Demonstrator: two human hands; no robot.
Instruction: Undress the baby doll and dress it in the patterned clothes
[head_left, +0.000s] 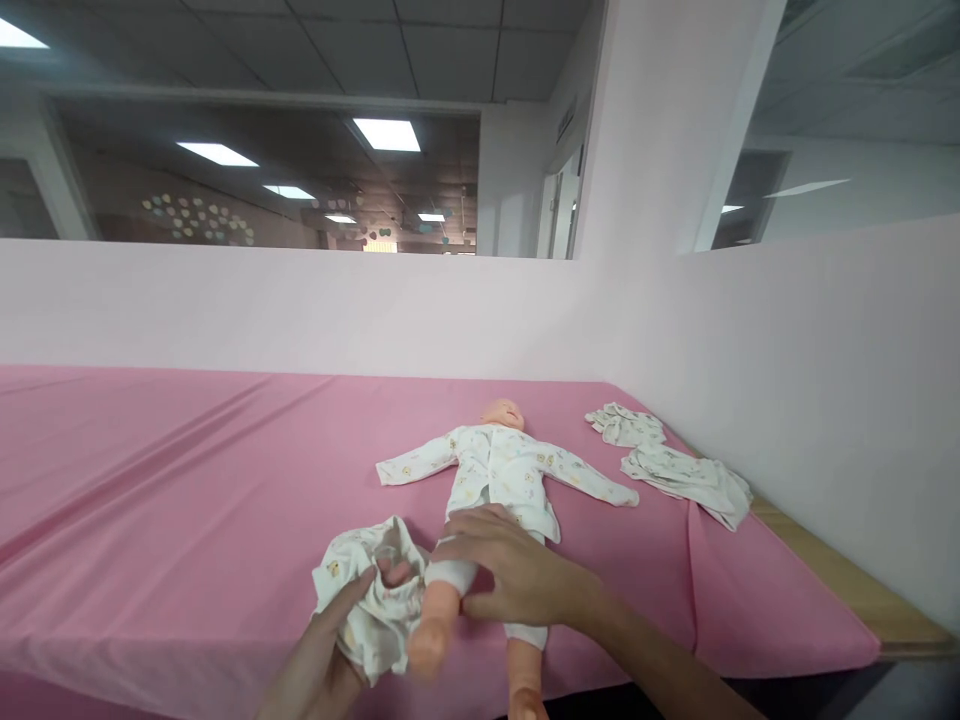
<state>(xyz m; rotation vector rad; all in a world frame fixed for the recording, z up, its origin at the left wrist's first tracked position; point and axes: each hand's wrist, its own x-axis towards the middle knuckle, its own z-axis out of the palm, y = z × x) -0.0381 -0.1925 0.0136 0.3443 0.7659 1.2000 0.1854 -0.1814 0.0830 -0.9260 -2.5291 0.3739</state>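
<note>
A baby doll [502, 478] lies on its back, head away from me and arms spread, in a white printed long-sleeved top. White leggings or cuffs cover its upper legs, and both lower legs are bare. My right hand [510, 565] reaches across and is closed around the doll's leg [442, 600] on the left side, near the knee. My left hand [337, 640] grips a bunched white printed baby garment [367, 560] beside that leg. Some of its fingers show through the garment's opening, close to the doll's foot, which is slightly blurred.
A pink sheet [187, 500] covers the table. Two crumpled white cloths [626, 425] [690, 480] lie at the right, near a wooden edge [840, 580]. White walls [300, 310] with windows stand behind and to the right.
</note>
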